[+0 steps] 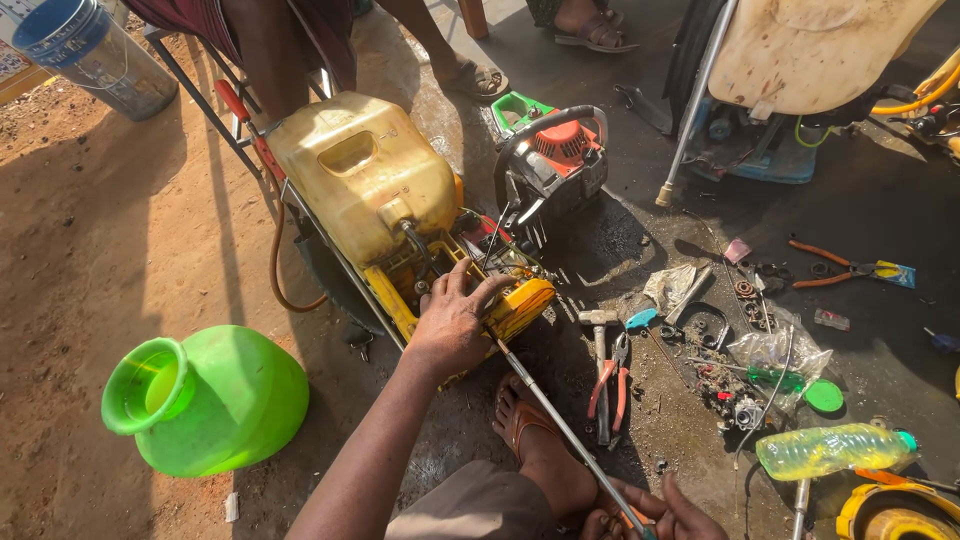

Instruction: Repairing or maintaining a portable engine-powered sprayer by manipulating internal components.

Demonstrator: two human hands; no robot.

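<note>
Head view, looking down: at the bottom edge the right hand (655, 512) closes its fingers around the near end of a thin metal rod (560, 425), which slants up and away from that grip, past a sandalled foot (530, 425), toward the machine. Up along the rod, the left hand (452, 322) lies palm down with fingers spread on the yellow engine frame (515, 312) of a sprayer, pressing on it rather than clasping anything. Just beyond those fingers sit the hoses and small parts of the motor, and behind them the big yellow tank (365, 180) leans over the frame. To the right of the rod lie a hammer (600, 335) and red-handled pliers (612, 378) on the dark, oily ground, with a plastic bottle (830, 450) farther right. To the left of the left arm, well apart, a green pot (205, 398) lies on the sand. Beyond the tank stands an orange chainsaw engine (555, 160).
</note>
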